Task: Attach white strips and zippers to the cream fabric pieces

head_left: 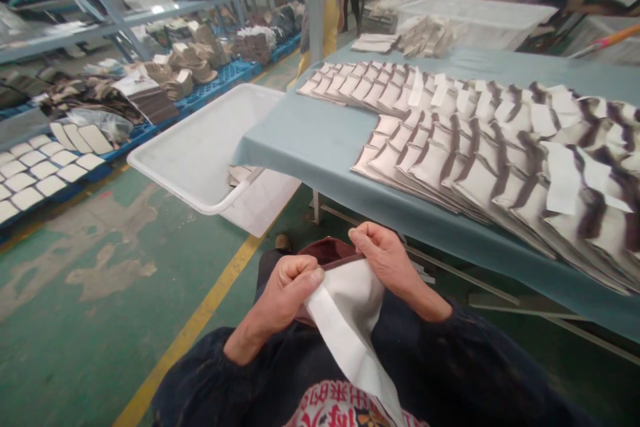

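The two hands hold one cloth [361,288] between them, in front of the body and below the near edge of the table [300,140]. The left hand [294,285] is closed, its thumb pressing the cloth against the bent fingers; the right hand [389,259] is also closed and pinches the upper side of the cloth with thumb and fingertips. The brown edge [344,262] makes the line between them: it runs from about 8 o'clock at the left hand to 2 o'clock at the right hand, so the right hand is a little farther from the body. From the left hand, the cloth lies at about 3 o'clock; from the right hand, at about 7 o'clock. A white strip [334,337] has its long axis toward 5 o'clock, going down from the left hand, which is the nearer one to its upper end — whether it is joined to the cloth, I cannot tell. Behind the brown edge, at 12 o'clock, a dark red part [327,251] shows. The stacks [440,160] on the table are well apart from the cloth, at 1 to 2 o'clock, and the right hand is nearer to them. The bin [185,147] is at about 10 o'clock, beside the table — on that side the left hand is nearer.
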Available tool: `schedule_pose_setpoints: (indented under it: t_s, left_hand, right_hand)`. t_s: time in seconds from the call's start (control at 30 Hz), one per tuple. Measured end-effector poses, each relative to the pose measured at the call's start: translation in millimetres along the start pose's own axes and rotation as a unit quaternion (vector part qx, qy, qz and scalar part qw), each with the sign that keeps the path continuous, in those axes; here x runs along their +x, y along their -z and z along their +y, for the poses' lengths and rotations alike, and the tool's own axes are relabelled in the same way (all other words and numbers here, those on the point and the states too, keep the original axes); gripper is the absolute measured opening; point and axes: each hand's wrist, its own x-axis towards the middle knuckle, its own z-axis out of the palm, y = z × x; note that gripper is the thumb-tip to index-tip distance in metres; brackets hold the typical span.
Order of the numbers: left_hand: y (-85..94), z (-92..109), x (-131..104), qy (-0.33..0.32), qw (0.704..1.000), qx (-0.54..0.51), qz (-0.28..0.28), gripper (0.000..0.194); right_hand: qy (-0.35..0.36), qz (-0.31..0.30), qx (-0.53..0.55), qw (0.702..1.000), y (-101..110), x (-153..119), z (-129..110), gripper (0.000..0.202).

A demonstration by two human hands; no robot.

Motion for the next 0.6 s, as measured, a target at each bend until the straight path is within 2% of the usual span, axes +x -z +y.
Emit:
schedule_pose_setpoints:
  t_s: [0.07, 0.17, 0.27, 0.37, 0.53, 0.6]
  left_hand:
    - [-9.1, 9, 3, -0.031, 0.997, 0.06, -0.032, 0.056]
    - [-38.2, 17, 5, -0.1, 0.974, 0.185, -0.083, 0.042]
    - [-74.9, 16, 4, -0.182, 0.932, 0.297, -0.105, 0.036]
    - [-101.1, 12, 3, -0.2, 0.905, 0.357, -0.113, 0.03]
    - [-113.2, 9, 7, -0.202, 0.866, 0.436, -0.141, 0.017]
    - [-114.2, 7, 9, -0.208, 0.866, 0.433, -0.14, 0.018]
  right_hand:
    - [-0.016, 0.013, 0.017, 1.0, 2, 2, 8, 0.064]
    - [-0.004, 0.025, 0.028, 0.999, 1, 3, 21, 0.064]
    - [0.05, 0.054, 0.016, 0.997, 1, -3, 31, 0.06]
    - [0.104, 0.09, -0.01, 0.99, 5, -12, 37, 0.058]
    - [0.131, 0.128, -0.004, 0.983, 12, -21, 48, 0.053]
    - [0.126, 0.125, 0.001, 0.984, 12, -22, 52, 0.052]
